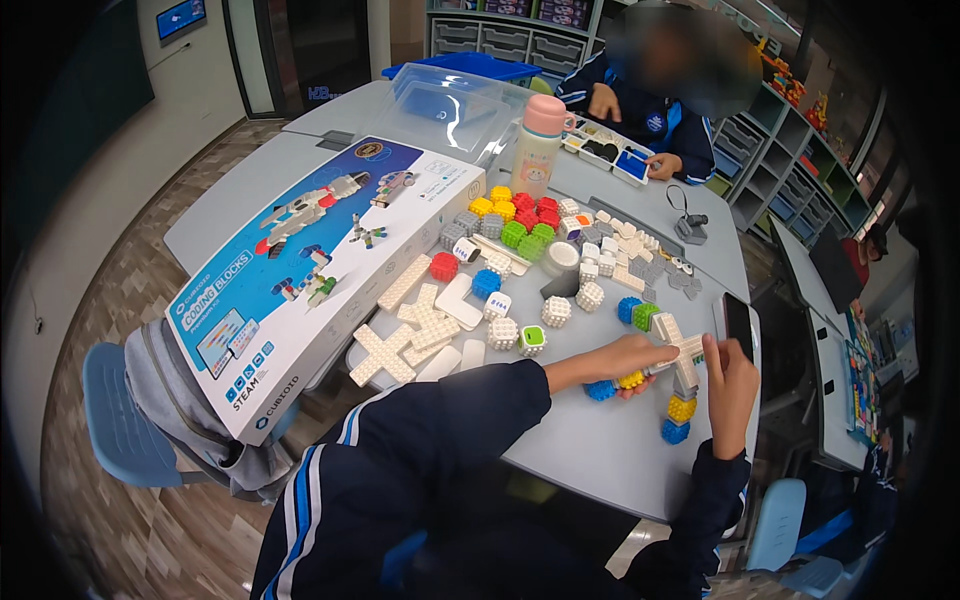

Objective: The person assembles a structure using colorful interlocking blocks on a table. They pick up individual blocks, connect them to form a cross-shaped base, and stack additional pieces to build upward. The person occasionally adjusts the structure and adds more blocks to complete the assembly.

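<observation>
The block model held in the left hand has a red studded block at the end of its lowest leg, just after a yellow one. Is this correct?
Only the end colour is wrong: the head view shows a blue studded block there, not red. The left hand holds the block model, and the yellow block comes just before.

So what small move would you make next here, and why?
Probably a gentle press with the right hand on the pale cross, with the left hand bracing it: the left thumb lies against the cross, and the right fingertips are by its right arm. Whether anything is loose there, I can't tell.
</observation>
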Motion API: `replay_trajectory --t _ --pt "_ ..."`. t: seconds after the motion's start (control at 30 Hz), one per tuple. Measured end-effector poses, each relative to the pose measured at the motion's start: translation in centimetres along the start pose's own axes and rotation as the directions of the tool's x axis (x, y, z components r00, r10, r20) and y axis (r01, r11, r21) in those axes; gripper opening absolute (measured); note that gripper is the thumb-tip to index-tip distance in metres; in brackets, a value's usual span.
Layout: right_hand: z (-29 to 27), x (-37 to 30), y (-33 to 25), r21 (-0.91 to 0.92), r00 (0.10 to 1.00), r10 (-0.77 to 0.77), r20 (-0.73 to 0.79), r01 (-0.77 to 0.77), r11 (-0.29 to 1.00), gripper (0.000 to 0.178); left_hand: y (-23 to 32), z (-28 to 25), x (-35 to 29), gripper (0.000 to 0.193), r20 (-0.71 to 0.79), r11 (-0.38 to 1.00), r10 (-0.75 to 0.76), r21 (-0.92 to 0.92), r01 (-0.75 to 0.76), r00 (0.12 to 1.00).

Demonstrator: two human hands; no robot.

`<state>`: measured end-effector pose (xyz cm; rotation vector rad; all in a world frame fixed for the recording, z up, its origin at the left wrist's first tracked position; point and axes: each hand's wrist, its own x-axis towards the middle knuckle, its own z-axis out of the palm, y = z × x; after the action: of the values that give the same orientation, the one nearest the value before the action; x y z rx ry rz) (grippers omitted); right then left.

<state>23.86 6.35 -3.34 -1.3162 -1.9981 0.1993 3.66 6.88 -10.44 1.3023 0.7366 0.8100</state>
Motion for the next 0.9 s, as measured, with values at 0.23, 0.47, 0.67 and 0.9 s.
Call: replay_trajectory --t 0.23,0.47,0.67,0.9 --pt "6.5 2.2 -11.8 0.193 0.741 -0.665 0.098 0.641 0.743 0.026 -1.4 -0.4 0.0 0.062 -0.047 0.994 0.104 -0.039 -0.105 0.994" --pt "12.0 3.1 -19.1 0.387 0.412 -0.631 0.657 0.534 0.751 0.037 -2.9 -0.2 2.0 0.063 -0.155 0.966 0.103 0.25 -0.062 0.983" --pt "11.3 2.2 -22.5 0.419 0.338 -0.645 0.686 0.54 0.729 0.05 -2.2 0.2 1.8 0.064 -0.177 0.99 -0.051 0.124 0.074 0.983" --pt "7.8 6.4 -17.9 0.345 0.446 -0.513 0.733 0.407 0.846 0.055 -1.5 1.6 1.2 0.056 -0.283 0.952 0.277 0.207 -0.224 0.918"
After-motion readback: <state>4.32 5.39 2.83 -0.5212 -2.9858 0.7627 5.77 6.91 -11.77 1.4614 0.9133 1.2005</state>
